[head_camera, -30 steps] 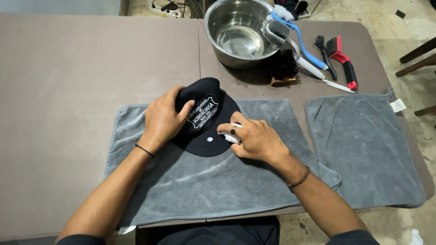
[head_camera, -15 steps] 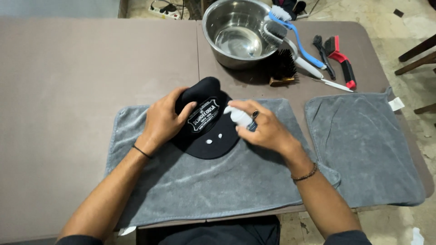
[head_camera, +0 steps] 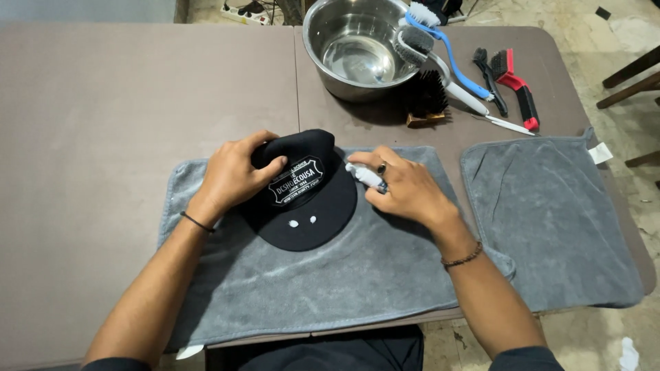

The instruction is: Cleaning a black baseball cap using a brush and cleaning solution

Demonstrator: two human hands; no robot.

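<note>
A black cap (head_camera: 307, 206) with a white patch on its front lies on a grey towel (head_camera: 323, 275), brim toward me. Two small white dabs sit on the brim. My left hand (head_camera: 234, 172) rests on the cap's left side and grips the crown. My right hand (head_camera: 405, 189) lies on the towel just right of the cap, fingers closed around a small white tube (head_camera: 364, 174) whose tip points at the cap.
A steel bowl (head_camera: 357, 48) with some water stands at the back. Beside it lie a blue-handled brush (head_camera: 447, 48), a white-handled brush (head_camera: 450, 86), a dark bristle block (head_camera: 425, 99) and a red-handled brush (head_camera: 515, 86). A second grey towel (head_camera: 550, 220) covers the table's right end.
My right hand has drawn away from the cap's brim, to the right onto the towel, with the white tube. The left hand stays on the crown.
</note>
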